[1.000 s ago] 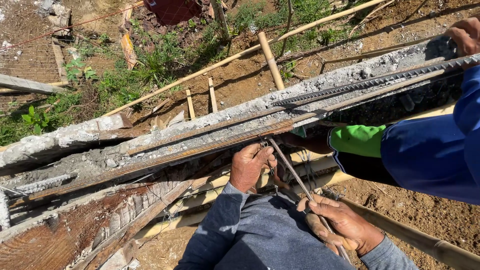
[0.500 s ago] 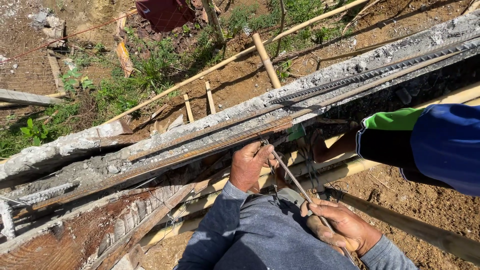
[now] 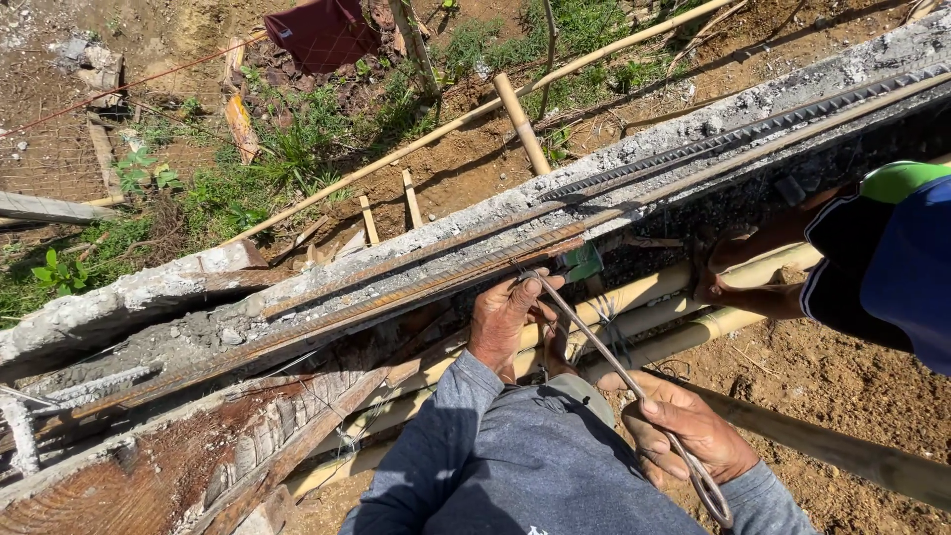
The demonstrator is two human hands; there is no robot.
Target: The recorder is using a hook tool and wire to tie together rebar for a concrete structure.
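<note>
Nearest to us, at the bottom edge of the view, our right hand (image 3: 688, 431) is clenched around the shaft of a thin metal hook tool (image 3: 634, 381), whose looped end hangs just below the fist. The tool slants up and left from that hand to the near edge of the concrete beam (image 3: 327, 287), where its tip meets thin tie wire (image 3: 523, 269) at the rusty steel bar (image 3: 416, 289).

Our left hand (image 3: 507, 322) is up against the near face of the beam, fingers curled, thumb beside the tip of the tool; we cannot tell whether it pinches the wire or only steadies it. Both our grey sleeves (image 3: 446, 436) run down to the bottom edge.

Just beyond our hands, under the beam, pale bamboo poles (image 3: 654, 297) lie side by side. At the right edge another person's hand (image 3: 738, 272), in a blue and green sleeve (image 3: 897, 253), grips one of those poles close under the beam.

Along the top of the beam two ribbed bars lie lengthwise in rough grey concrete, running toward the top right corner. At the left edge weathered wooden boards (image 3: 198, 446) brace the beam.

Farther off, past the beam, we see bare brown soil, a long bamboo pole (image 3: 475, 111), grass and a dark red cloth (image 3: 322, 30).
</note>
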